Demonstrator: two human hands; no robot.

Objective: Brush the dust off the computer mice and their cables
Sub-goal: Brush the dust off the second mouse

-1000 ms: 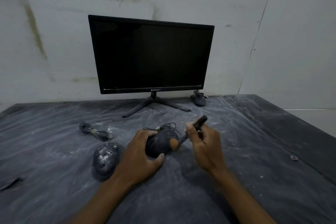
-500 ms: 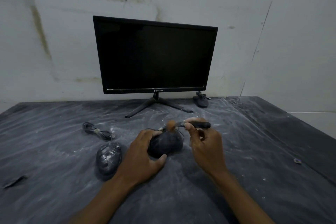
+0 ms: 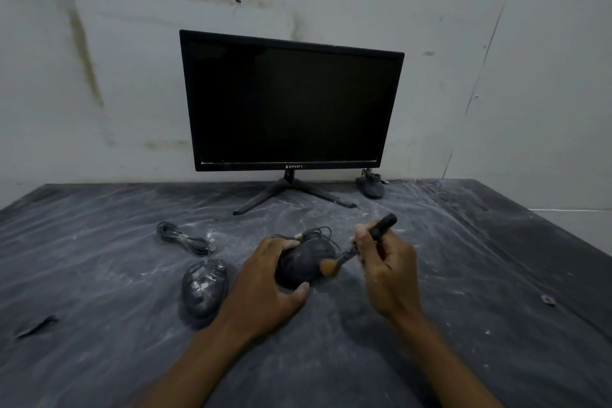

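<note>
Head view shows the left hand (image 3: 265,288) curled around a dusty black mouse (image 3: 304,263) near the middle of the dust-streaked tabletop (image 3: 99,275), while the right hand (image 3: 387,272) grips a small brush (image 3: 359,248) whose tan bristles touch the mouse's right side. Just left of the held mouse lies a second mouse (image 3: 203,286), with a coiled cable (image 3: 183,238) behind it, and a third mouse (image 3: 371,185) sits at the back beside the monitor (image 3: 291,99), whose stand feet spread just beyond the hands. Bare tabletop stretches toward the left edge and the near edge, and a dark strip runs along the right edge.
</note>
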